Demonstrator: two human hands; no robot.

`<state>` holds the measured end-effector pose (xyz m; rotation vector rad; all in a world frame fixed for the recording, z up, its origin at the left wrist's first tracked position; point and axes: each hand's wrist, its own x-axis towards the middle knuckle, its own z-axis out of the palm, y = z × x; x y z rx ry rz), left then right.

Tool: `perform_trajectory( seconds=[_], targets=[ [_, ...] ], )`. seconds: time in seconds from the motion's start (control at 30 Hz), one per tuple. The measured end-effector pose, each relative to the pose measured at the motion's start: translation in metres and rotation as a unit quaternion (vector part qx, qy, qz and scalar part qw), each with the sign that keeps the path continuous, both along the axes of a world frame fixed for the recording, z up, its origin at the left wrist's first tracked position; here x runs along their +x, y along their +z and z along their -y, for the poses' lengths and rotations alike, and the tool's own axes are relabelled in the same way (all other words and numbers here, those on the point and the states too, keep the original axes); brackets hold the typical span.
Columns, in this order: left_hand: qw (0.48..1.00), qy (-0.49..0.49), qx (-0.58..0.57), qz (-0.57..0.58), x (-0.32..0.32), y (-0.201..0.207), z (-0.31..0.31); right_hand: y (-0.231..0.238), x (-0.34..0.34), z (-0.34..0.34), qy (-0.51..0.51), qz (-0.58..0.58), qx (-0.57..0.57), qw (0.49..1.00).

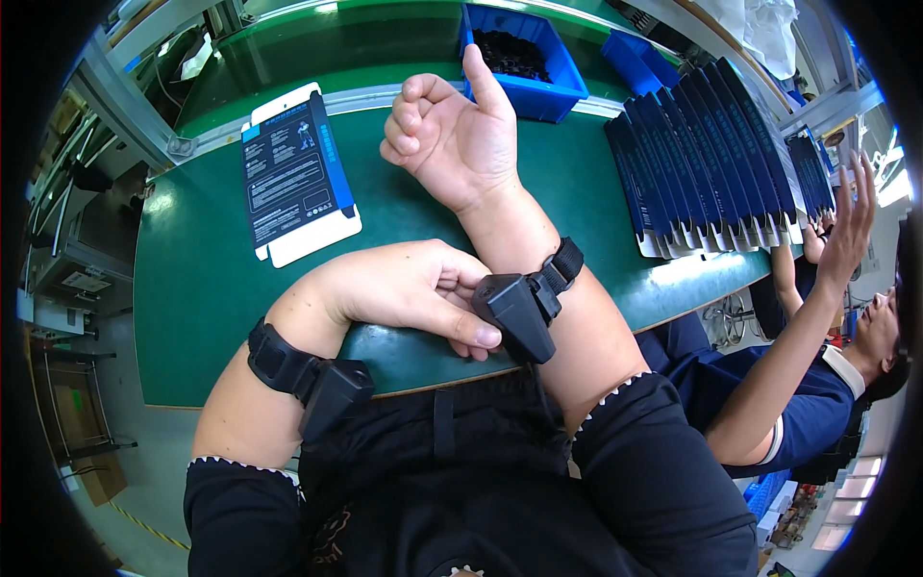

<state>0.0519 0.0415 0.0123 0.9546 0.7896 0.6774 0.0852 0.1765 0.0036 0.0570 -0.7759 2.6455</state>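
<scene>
While the left hand point(404, 288) lies across the near edge of the green tabletop point(192, 317), its fingers point(471, 332) pressed on the black wrist device point(519, 313) strapped to the right forearm, the right hand point(452, 139) is raised, empty, fingers loosely curled, thumb up. Farther off, a flattened dark blue carton point(293, 173) lies to the left, a fanned row of flat cartons point(711, 159) to the right, and a blue bin point(524, 58) behind.

Green table point(212, 288), blue bin point(567, 87), dark-blue flat carton point(293, 173).

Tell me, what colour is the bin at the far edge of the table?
The bin is blue, seen best in the head view.
</scene>
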Motion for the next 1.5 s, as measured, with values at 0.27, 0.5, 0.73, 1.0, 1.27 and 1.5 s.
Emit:
perform_trajectory(
  seconds=[0.27,0.5,0.73,1.0,1.27,1.5],
  targets=[
    [0.983,0.062,0.076,-0.153,0.011,0.012,0.000,0.004,0.002,0.006,0.144,-0.122,0.086,0.978],
    [0.981,0.067,0.130,-0.129,0.021,0.000,0.003,0.007,0.000,0.021,0.205,-0.162,0.110,0.959],
    [0.996,0.039,0.018,-0.082,0.015,0.014,0.004,0.009,0.000,0.025,0.190,-0.132,0.113,0.966],
    [0.999,0.011,-0.028,0.041,0.006,0.005,0.004,0.006,0.001,0.022,0.180,-0.095,0.087,0.975],
    [0.993,-0.021,-0.050,0.101,-0.001,-0.002,0.005,0.003,0.000,0.024,0.168,-0.072,0.058,0.981],
    [0.991,-0.036,-0.038,0.124,-0.001,-0.002,0.005,0.004,0.001,0.023,0.155,-0.069,0.049,0.984]
  ],
)
